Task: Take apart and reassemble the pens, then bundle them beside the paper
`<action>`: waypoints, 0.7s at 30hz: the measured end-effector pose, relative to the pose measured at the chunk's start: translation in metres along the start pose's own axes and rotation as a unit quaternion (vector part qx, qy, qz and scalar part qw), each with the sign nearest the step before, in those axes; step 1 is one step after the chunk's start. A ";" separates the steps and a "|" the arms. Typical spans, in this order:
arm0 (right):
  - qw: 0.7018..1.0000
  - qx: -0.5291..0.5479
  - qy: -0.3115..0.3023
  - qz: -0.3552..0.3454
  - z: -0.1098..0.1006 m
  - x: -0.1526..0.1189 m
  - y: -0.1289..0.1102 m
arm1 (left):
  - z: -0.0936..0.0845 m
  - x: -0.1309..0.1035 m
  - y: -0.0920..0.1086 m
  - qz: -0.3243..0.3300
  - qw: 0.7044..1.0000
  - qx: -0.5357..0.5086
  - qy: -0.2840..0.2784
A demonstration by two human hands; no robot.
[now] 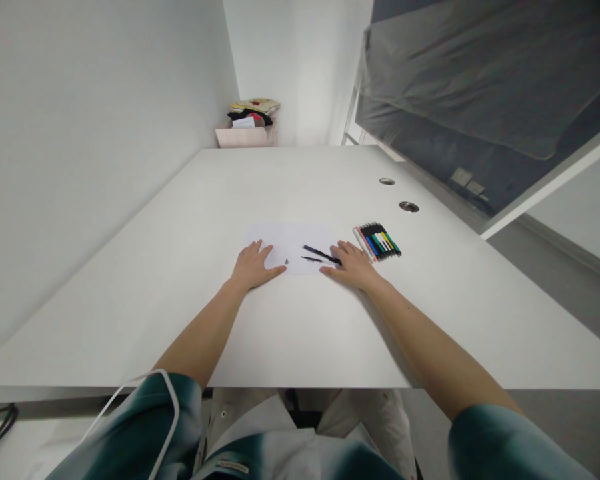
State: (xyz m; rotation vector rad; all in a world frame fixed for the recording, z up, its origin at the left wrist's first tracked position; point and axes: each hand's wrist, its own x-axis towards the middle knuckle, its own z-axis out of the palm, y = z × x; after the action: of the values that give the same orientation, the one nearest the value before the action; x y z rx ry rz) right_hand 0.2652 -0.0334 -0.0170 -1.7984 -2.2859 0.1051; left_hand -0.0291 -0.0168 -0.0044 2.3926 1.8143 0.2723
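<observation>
A sheet of white paper [285, 237] lies flat on the white table. My left hand [254, 265] rests on its left side, fingers spread, the thumb tip beside a tiny dark piece [287, 261]. Over the paper's right side lies my right hand [349, 265], also flat with fingers apart. Dark pen parts, a long black one [320, 253] and a thinner one [311, 259], lie between the hands. Their right ends reach the right hand and are partly hidden by it. Just right of that hand is a row of several coloured pens [379, 241].
The white table [300, 327] runs away from me along a wall on the left. Two round metal cable holes [409, 207] sit near its right edge. A pink box [241, 137] with cloth items stands beyond the far end. A white cable [173, 400] crosses my left sleeve.
</observation>
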 end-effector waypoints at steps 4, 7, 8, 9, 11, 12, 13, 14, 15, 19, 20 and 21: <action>1.000 0.000 0.001 -0.009 0.001 0.000 0.002 | 0.001 0.000 0.000 -0.002 1.000 0.002 -0.004; 1.000 -0.002 0.002 -0.012 0.002 0.000 0.003 | 0.002 0.001 -0.002 -0.002 1.000 -0.002 0.000; 1.000 -0.002 0.004 -0.012 0.003 0.000 0.004 | 0.003 0.001 -0.002 -0.001 1.000 -0.004 0.002; 1.000 -0.001 0.006 -0.013 0.003 0.000 0.004 | 0.004 0.001 -0.003 0.000 1.000 -0.005 0.006; 1.000 0.000 0.010 -0.014 0.003 0.000 0.004 | 0.004 0.001 -0.003 0.004 1.000 -0.009 0.012; 1.000 0.002 0.010 -0.014 0.003 0.000 0.004 | 0.004 0.001 -0.003 0.004 1.000 -0.011 0.013; 1.000 0.003 0.009 -0.014 0.003 0.000 0.004 | 0.003 0.001 -0.002 0.004 1.000 -0.013 0.013; 1.000 0.003 0.007 -0.013 0.003 0.000 0.004 | 0.003 0.001 -0.002 0.004 1.000 -0.015 0.011; 1.000 0.004 0.003 -0.012 0.003 0.000 0.004 | 0.003 0.001 -0.002 0.002 1.000 -0.015 0.009; 1.000 0.002 -0.008 -0.004 0.001 0.000 0.003 | 0.001 0.001 -0.001 -0.005 1.000 -0.018 0.004; 1.000 0.001 -0.010 -0.003 0.000 0.000 0.002 | 0.001 0.001 -0.001 -0.005 1.000 -0.017 0.003; 1.000 0.000 -0.013 -0.002 -0.001 0.000 0.002 | 0.001 0.000 -0.001 -0.005 1.000 -0.016 0.000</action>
State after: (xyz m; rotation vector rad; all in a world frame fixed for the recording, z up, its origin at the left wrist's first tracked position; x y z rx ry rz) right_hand 0.2669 -0.0332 -0.0167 -1.8037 -2.3067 0.1278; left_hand -0.0297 -0.0162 -0.0053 2.3610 1.8082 0.2992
